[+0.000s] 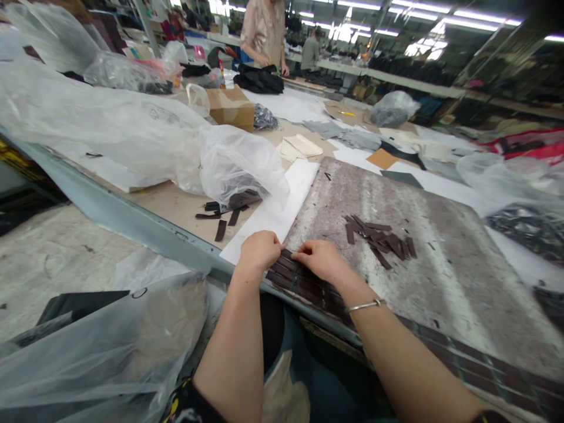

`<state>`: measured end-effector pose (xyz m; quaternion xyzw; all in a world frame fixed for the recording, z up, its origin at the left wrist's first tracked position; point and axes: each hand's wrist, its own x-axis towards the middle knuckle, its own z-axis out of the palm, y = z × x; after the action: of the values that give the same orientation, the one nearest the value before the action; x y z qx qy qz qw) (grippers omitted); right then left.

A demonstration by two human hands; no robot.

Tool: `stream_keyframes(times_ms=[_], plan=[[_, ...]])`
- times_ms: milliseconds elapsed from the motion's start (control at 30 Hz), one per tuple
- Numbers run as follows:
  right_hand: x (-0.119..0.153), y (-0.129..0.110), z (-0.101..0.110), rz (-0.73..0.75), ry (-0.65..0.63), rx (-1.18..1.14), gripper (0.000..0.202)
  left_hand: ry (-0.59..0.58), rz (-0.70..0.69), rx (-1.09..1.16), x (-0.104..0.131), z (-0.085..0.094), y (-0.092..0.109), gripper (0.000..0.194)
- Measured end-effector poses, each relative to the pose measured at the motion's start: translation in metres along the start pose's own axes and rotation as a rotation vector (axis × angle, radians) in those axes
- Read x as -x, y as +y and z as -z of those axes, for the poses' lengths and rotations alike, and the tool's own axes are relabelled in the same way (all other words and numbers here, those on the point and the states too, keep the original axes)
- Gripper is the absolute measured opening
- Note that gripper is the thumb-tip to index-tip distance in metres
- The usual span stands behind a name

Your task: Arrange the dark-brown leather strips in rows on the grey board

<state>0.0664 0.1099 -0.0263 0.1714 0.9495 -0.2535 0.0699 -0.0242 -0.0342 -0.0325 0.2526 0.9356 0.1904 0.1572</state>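
Observation:
At the front left corner of a grey-brown board [440,264], my left hand [261,251] pinches one end of a short dark brown strip [286,254]. The other end is between the thumb and fingers of my right hand [321,258], which wears a bangle at the wrist. Directly below my fingers, rows of similar dark brown strips [291,281] lie side by side along the board's front edge. A loose pile of brown strips [381,238] rests on the board beyond my right hand. My fingertips cover part of the held strip.
Left of the board lie white paper [268,220], several dark strips [221,230] and a clear plastic bag [240,164]. A cardboard box [231,108] stands farther back. Another plastic bag [167,341] hangs at my lower left. Across the table stands a person [264,35].

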Motion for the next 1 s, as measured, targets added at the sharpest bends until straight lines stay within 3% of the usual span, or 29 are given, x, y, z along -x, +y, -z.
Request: stream_keyframes(times_ms=[233, 767, 1000], plan=[[0.000, -0.004, -0.002, 0.020, 0.039, 0.174, 0.023, -0.019, -0.024, -0.003, 0.000, -0.002, 0.000, 0.022], [0.002, -0.010, -0.001, -0.009, 0.035, 0.207, 0.021, -0.008, -0.015, 0.021, -0.003, -0.001, -0.002, 0.030], [0.003, -0.026, 0.006, -0.072, 0.009, 0.323, 0.027, -0.039, -0.008, 0.056, -0.003, -0.003, -0.001, 0.028]])
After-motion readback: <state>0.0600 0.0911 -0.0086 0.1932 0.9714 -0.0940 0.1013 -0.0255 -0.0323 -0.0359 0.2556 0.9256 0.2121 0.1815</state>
